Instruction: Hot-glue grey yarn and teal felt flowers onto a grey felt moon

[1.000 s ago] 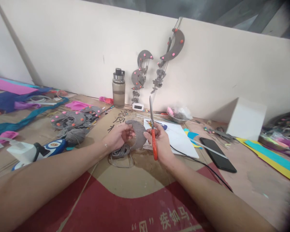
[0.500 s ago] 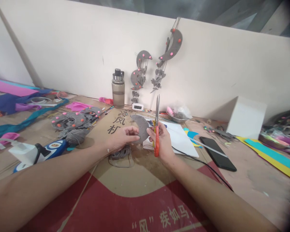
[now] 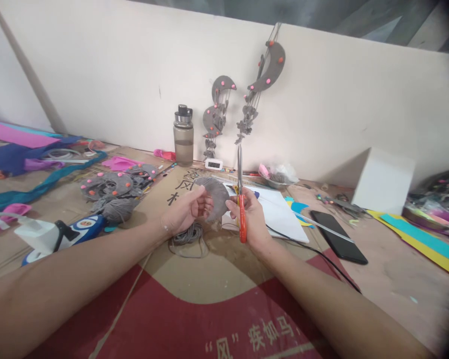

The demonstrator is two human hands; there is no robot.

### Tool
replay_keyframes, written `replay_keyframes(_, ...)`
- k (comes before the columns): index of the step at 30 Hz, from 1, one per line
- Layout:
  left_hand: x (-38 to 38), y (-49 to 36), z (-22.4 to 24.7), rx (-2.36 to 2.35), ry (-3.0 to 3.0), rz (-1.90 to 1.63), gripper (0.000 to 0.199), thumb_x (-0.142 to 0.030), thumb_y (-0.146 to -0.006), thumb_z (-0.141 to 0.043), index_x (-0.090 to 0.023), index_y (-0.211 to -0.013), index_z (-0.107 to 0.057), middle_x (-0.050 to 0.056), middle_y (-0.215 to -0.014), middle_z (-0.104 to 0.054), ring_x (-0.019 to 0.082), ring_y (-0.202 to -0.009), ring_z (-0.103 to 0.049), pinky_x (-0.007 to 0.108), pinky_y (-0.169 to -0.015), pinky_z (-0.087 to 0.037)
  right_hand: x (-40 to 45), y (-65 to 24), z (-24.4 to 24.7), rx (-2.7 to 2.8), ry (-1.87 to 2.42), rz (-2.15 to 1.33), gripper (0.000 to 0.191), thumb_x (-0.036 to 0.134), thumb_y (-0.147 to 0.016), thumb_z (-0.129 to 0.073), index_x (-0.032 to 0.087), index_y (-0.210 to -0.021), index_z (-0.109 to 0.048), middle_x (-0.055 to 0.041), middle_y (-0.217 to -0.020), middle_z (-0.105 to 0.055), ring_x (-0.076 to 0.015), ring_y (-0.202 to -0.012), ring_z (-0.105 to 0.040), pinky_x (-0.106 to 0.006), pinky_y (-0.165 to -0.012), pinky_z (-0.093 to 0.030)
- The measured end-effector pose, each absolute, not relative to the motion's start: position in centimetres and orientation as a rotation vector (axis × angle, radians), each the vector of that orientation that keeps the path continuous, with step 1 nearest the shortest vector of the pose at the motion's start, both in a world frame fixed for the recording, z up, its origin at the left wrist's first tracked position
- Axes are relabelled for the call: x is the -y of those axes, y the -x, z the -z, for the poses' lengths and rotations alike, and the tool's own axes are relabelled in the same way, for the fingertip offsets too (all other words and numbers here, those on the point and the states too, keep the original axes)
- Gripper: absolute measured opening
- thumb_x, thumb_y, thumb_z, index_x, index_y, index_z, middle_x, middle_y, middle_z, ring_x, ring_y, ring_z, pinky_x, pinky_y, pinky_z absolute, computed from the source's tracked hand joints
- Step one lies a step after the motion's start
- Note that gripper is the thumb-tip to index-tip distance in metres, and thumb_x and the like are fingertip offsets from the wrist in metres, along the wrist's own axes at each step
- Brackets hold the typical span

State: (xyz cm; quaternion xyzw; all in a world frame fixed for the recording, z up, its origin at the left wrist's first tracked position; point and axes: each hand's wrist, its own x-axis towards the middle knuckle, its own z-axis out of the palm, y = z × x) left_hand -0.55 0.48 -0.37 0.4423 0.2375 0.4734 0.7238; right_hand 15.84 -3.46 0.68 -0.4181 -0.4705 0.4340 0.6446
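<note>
Right hand closed round orange-handled scissors, blades upright and together, tips pointing away from the body; its thumb is at the right edge of a gray yarn-wrapped crescent. Crescent sits between the two hands, raised above the cardboard sheet. Left hand at the crescent's left edge, fingers curled, palm partly turned inward; cannot tell whether it grips the piece or a strand. Coil of gray yarn just below the left hand, on the cardboard. Well left of that hand: gray yarn ball, dotted gray pieces behind it, white plug adapter nearer the forearm. Beyond the left hand: water bottle, upright by the wall, small digital clock beside it. Right of the right hand: white paper, then black smartphone lying on the tabletop. Beyond both hands, crescent garlands hang against the wall.
</note>
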Motion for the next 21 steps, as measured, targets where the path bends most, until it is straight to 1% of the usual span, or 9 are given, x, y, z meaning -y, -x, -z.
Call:
replay_keyframes(3,-0.80,0.83,0.29,-0.506,-0.952,-1.103,0.029,-0.042,-0.076,-0.064,-0.014,-0.076,-0.060,0.006,-0.075,-0.067,0.014,-0.065,-0.062,0.024,-0.055,-0.044,3.52,-15.82,-0.74,1.084,0.958,-0.975,0.055,0.034,-0.055,-0.077,0.021,-0.101,-0.050,0.0054,-0.074,-0.056,-0.0081,-0.059,-0.049,-0.022,-0.050,-0.039)
replay_keyframes(6,-0.67,0.89,0.10,-0.552,-1.009,-1.194,0.021,-0.032,-0.073,-0.068,-0.014,-0.073,-0.057,0.005,-0.075,-0.067,0.013,-0.064,-0.062,0.023,-0.054,-0.042,3.50,-15.88,-0.63,1.110,0.963,-0.976,0.053,0.034,-0.057,-0.077,0.021,-0.101,-0.050,0.0054,-0.075,-0.055,-0.0076,-0.058,-0.048,-0.022,-0.050,-0.038)
replay_keyframes(8,-0.47,0.84,-0.05,-0.576,-1.019,-1.232,0.022,-0.029,-0.071,-0.070,-0.015,-0.071,-0.053,0.004,-0.073,-0.067,0.012,-0.062,-0.061,0.022,-0.054,-0.041,3.47,-15.91,-0.56,1.120,0.968,-0.970,0.053,0.034,-0.057,-0.077,0.021,-0.101,-0.050,0.0053,-0.075,-0.055,-0.0078,-0.058,-0.049,-0.022,-0.050,-0.038)
replay_keyframes(12,-0.31,0.75,-0.15,-0.580,-1.005,-1.226,0.025,-0.030,-0.070,-0.071,-0.016,-0.071,-0.050,0.002,-0.071,-0.066,0.010,-0.059,-0.060,0.021,-0.053,-0.041,3.50,-15.92,-0.54,1.112,0.975,-0.971,0.053,0.034,-0.057,-0.076,0.021,-0.102,-0.050,0.0052,-0.075,-0.056,-0.0085,-0.060,-0.050,-0.023,-0.052,-0.039)
replay_keyframes(17,-0.38,0.77,0.01,-0.550,-1.045,-1.183,0.026,-0.032,-0.074,-0.069,-0.016,-0.074,-0.048,0.002,-0.073,-0.066,0.009,-0.057,-0.058,0.021,-0.052,-0.040,3.56,-16.02,-0.44,1.126,0.973,-0.988,0.056,0.032,-0.058,-0.076,0.021,-0.106,-0.049,0.0052,-0.076,-0.056,-0.0088,-0.062,-0.050,-0.023,-0.053,-0.039)
replay_keyframes(21,-0.32,0.64,0.10,-0.552,-1.066,-1.195,0.028,-0.033,-0.074,-0.069,-0.017,-0.077,-0.046,0.001,-0.072,-0.065,0.009,-0.056,-0.058,0.020,-0.052,-0.039,3.56,-16.00,-0.41,1.115,0.981,-0.982,0.057,0.032,-0.058,-0.076,0.021,-0.106,-0.049,0.0049,-0.077,-0.056,-0.0094,-0.063,-0.051,-0.024,-0.054,-0.039)
